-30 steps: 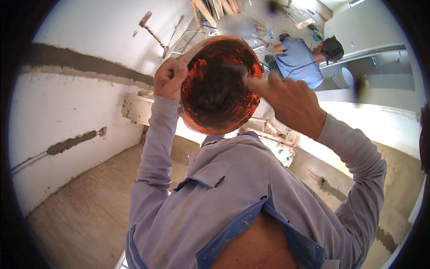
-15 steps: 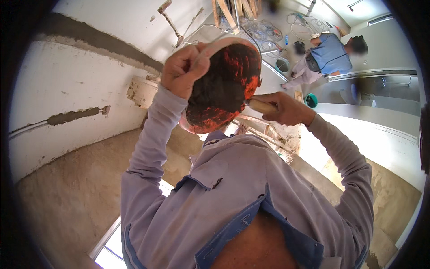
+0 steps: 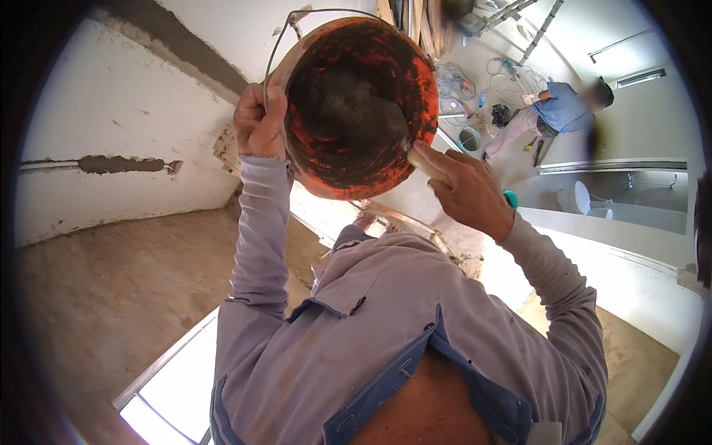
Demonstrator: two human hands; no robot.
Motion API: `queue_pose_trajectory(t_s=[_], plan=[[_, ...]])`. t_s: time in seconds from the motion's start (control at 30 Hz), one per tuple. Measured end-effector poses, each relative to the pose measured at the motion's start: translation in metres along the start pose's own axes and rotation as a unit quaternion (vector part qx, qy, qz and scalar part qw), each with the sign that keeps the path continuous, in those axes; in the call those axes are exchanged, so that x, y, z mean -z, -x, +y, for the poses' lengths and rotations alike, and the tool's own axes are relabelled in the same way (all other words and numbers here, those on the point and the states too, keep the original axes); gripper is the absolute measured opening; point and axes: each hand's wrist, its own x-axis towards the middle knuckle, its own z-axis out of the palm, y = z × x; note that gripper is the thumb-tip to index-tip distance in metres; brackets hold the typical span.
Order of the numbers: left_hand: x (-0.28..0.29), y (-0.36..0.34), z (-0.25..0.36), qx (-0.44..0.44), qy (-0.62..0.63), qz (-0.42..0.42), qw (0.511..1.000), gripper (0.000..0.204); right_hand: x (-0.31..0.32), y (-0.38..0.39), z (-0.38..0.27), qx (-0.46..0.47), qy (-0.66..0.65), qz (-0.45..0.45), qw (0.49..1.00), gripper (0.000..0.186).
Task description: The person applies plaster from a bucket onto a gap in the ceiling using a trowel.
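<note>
1. At the left rim of a round, red-orange bucket (image 3: 426, 83) coated with dark grey paste, raised before the chest, the left hand (image 3: 261, 122) is clamped.
2. Opposite, well apart, the right hand (image 3: 475, 189) grips the pale wooden handle of a trowel (image 3: 432, 167) reaching inside.
3. Overhead, a thin wire bail (image 3: 326, 10) arcs across the bucket, which blocks the floor behind.
4. Beyond: pale tangled cables (image 3: 454, 80), a blue-shirted co-worker (image 3: 561, 107), upright brown timber boards (image 3: 426, 33).

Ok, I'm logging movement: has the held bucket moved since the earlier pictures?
Yes: against the wooden planks, the bucket appears higher and farther left, now overlapping some of them, though the whole view shifted too.
</note>
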Motion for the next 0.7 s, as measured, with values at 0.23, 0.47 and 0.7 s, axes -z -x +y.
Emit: queue_pose_trajectory(t_s=[0.23,0.47,0.7], plan=[[0.013,-0.003,-0.022,-0.007,-0.037,-0.011,0.999,0.039,0.031,0.005,-0.006,0.094,0.286,-0.061,0.951,0.058],[0.017,0.032,-0.017,-0.026,-0.051,-0.045,0.997,0.038,-0.002,0.011,-0.025,0.072,0.22,-0.096,0.968,0.052],[0.032,0.063,-0.02,-0.022,-0.122,0.004,0.992,0.036,0.002,0.021,-0.032,0.172,0.284,-0.221,0.917,0.049]])
